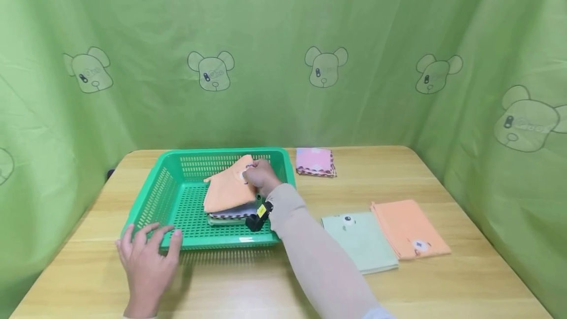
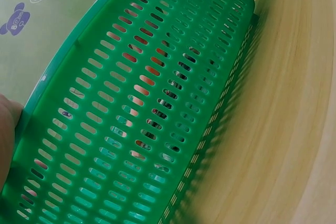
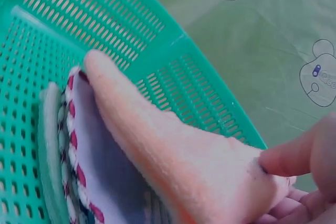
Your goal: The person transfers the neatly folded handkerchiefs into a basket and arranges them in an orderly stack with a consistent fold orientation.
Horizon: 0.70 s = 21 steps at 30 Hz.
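Observation:
My right hand (image 1: 262, 177) pinches the upper right corner of a folded orange towel (image 1: 228, 191) inside the green plastic basket (image 1: 288, 161). In the right wrist view the thumb presses on the orange towel (image 3: 173, 150), whose far end leans over a stack. That stack holds a lilac towel (image 3: 105, 145) with a red-and-white stitched edge and a pale green towel (image 3: 51, 150) beneath. At the basket's near left corner my left hand (image 1: 148, 257) rests with spread fingers on the rim. The left wrist view shows the basket's slotted wall (image 2: 131, 98) and part of that hand.
A folded pink towel (image 1: 315, 160) lies behind and right of the basket. To the right on the wooden table (image 1: 248, 289) lie a pale green towel (image 1: 361, 242) and another orange towel (image 1: 409, 228), edges touching. A green curtain (image 1: 274, 18) surrounds the table.

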Each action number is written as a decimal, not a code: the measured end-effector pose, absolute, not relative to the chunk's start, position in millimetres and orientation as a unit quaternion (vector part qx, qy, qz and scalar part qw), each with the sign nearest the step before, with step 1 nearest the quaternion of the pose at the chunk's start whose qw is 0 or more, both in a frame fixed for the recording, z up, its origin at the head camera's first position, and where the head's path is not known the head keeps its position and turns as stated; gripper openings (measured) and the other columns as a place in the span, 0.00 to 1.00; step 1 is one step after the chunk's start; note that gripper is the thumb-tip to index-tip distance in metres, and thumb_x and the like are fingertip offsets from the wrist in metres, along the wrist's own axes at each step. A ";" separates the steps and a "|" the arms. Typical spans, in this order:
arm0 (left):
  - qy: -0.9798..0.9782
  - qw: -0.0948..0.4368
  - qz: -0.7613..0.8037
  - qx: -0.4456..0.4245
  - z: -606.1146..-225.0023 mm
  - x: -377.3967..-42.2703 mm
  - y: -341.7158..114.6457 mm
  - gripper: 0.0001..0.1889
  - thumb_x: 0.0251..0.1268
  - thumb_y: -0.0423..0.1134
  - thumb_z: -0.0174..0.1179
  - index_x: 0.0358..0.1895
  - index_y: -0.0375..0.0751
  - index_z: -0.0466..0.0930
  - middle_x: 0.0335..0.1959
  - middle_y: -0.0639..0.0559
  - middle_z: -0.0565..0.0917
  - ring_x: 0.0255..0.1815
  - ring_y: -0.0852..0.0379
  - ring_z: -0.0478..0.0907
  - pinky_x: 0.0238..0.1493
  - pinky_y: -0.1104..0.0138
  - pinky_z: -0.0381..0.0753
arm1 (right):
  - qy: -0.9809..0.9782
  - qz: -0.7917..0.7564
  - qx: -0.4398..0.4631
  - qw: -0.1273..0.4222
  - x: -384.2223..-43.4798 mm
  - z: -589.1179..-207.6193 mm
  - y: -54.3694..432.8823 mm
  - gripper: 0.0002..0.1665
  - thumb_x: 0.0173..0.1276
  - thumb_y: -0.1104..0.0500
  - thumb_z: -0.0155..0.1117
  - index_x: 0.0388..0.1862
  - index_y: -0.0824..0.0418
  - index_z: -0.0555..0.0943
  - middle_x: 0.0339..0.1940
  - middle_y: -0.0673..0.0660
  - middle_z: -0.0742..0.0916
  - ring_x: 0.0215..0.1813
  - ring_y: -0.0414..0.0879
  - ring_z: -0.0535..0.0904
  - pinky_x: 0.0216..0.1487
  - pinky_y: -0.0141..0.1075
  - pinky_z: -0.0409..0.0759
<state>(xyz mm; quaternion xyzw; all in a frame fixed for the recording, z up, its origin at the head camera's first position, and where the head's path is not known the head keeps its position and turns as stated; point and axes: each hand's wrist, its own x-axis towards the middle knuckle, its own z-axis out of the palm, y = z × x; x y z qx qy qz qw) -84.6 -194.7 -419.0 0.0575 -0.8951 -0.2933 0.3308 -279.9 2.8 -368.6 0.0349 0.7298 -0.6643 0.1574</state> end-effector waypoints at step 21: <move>-0.896 0.329 -0.294 0.054 -418.5 -84.2 -193.6 0.18 0.64 0.48 0.58 0.41 0.34 0.83 0.52 0.30 0.77 0.71 0.29 0.49 0.66 0.33 0.28 | 0.861 -0.479 0.008 0.168 -281.3 -375.0 5.7 0.39 0.55 0.80 0.45 0.70 0.73 0.57 0.60 0.68 0.72 0.43 0.56 0.69 0.17 0.35 0.55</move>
